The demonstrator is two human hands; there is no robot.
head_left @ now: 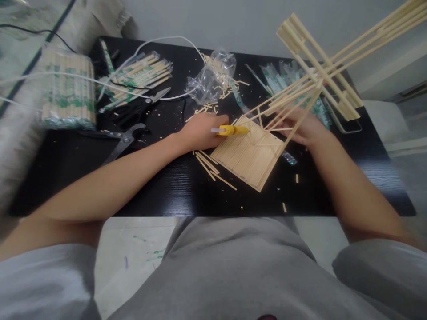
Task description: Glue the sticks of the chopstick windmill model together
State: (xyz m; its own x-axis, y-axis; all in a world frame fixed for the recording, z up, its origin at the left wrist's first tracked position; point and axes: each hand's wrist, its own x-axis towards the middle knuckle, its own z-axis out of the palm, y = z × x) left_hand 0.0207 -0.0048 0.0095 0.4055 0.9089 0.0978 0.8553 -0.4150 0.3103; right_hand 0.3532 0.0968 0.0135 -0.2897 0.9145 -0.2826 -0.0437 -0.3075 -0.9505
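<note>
My left hand (pixel 200 131) is closed around a yellow glue gun (pixel 231 130) whose nozzle points right over a flat square panel of bamboo sticks (pixel 248 155) lying on the black table (pixel 167 186). My right hand (pixel 305 129) grips the frame of long chopsticks (pixel 316 71) that rises from the panel's far corner towards the camera. Its fingers are curled round the lower sticks.
Loose cut stick pieces (pixel 210 164) lie left of the panel. Metal shears (pixel 125 140) and black scissors (pixel 147 104) rest at mid-left, with packs of wrapped chopsticks (pixel 68 91) behind. A crumpled clear bag (pixel 211 78) and white cable (pixel 167 40) sit at the back.
</note>
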